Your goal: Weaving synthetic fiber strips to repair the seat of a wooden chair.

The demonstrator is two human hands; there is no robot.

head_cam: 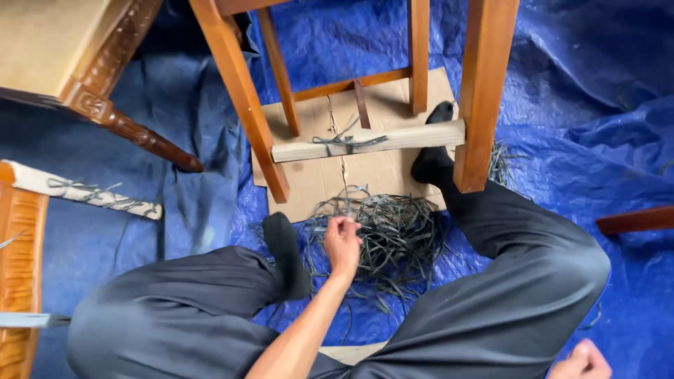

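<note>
Dark cane strands (393,238), left hand (342,242) pinching one strand above the heap on the blue tarp (562,91).
Wooden chair frame (484,91) stands over flat cardboard (379,175); pale rough rail (368,142) carries only one small knot of strands (347,142), so weaving looks barely begun (seat opening bare, most of the heap unused). Strands flat, thin, springy, tangled. Right hand (581,363) at bottom edge, curled into a fist; cannot tell if it holds anything. Socked right foot (434,156) rests against the rail.

Tangled dark strips (397,235) on cardboard
</note>
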